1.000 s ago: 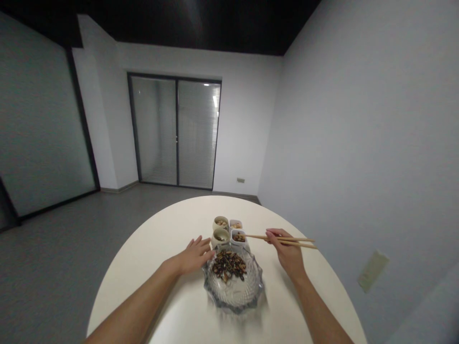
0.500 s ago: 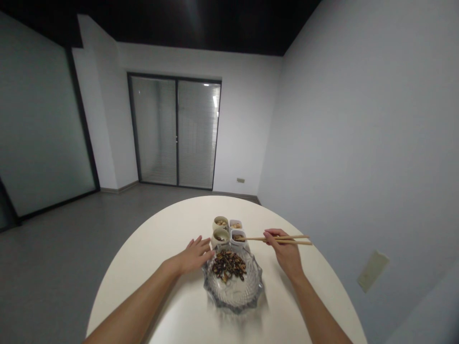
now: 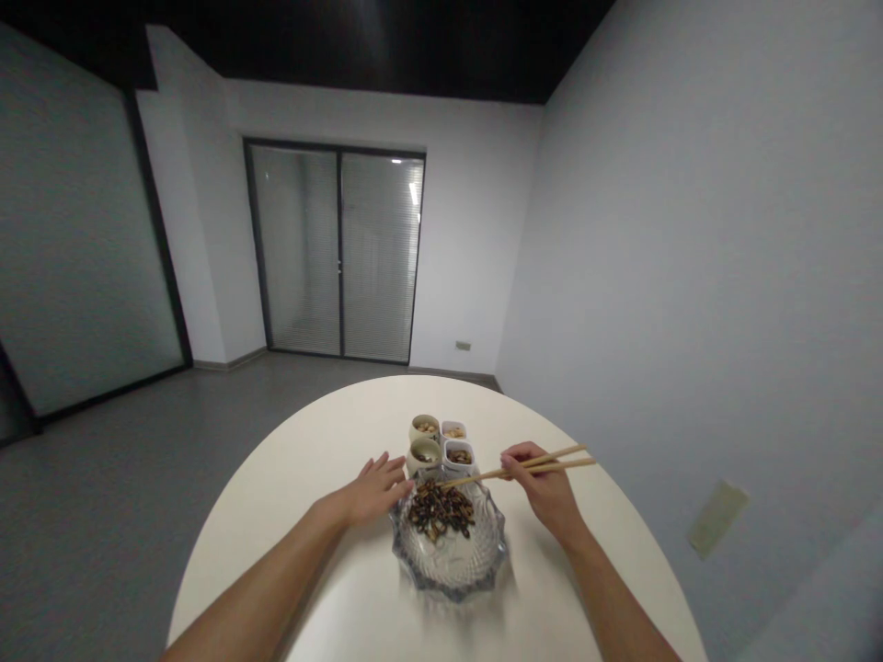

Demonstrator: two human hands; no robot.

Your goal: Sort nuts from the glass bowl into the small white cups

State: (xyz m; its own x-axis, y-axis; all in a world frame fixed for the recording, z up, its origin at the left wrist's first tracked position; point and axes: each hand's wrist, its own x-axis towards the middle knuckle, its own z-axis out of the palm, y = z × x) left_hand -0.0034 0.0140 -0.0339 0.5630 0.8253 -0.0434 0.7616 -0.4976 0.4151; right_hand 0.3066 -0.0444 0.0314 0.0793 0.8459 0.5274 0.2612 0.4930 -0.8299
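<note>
My right hand [image 3: 542,487] is closed around a pair of chopsticks [image 3: 493,474], whose tips reach the far side of a pile of dark and tan seeds or nuts [image 3: 440,511]. The pile lies in a clear scalloped glass bowl [image 3: 475,581]. With fingers stretched out, my left hand [image 3: 376,490] rests at the bowl's left rim. Just behind the bowl stand two greenish round cups, a near cup [image 3: 424,467] and a far cup [image 3: 423,418], beside a near white square dish [image 3: 459,470] and a far white square dish [image 3: 453,425]. All four hold small pieces.
Everything stands on a round cream table [image 3: 324,598]. A white wall [image 3: 662,276] runs close along the right side. Beyond the table are a grey floor [image 3: 138,478] and glass double doors [image 3: 338,257].
My right hand has moved slightly left, and the chopstick tips have gone from the near white dish down to the pile in the glass bowl. My left hand stays put.
</note>
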